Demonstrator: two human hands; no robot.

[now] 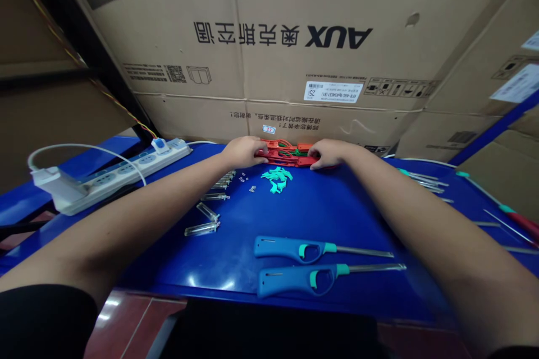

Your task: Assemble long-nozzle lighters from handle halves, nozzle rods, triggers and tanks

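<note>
Both bare hands rest at the far edge of a glossy blue table (362, 297), closing from opposite ends on a bunch of long red plastic lighter bodies (286, 155). The left hand (242, 152) curves over one end and the right hand (328, 153) over the other, their fingers bent down in a grip and not spread (the fingertips themselves are mostly hidden). A strip of green plastic shows among the red bodies.

Behind them stands a large brown corrugated cardboard carton (295, 67) printed with black AUX lettering; its contents cannot be seen. Just in front of the hands lies a loose heap of small mint-green plastic pieces (277, 178), with tiny silver metal parts (246, 180) to its left. Farther left, slim metal-and-clear-plastic lighter nozzles (213, 205) lie in a loose row. Two long blue-and-teal utility lighters (290, 249) lie side by side nearer the person. A white power strip (126, 176) sits at the table's left side, and thin steel rods (423, 182) lie to the right.
</note>
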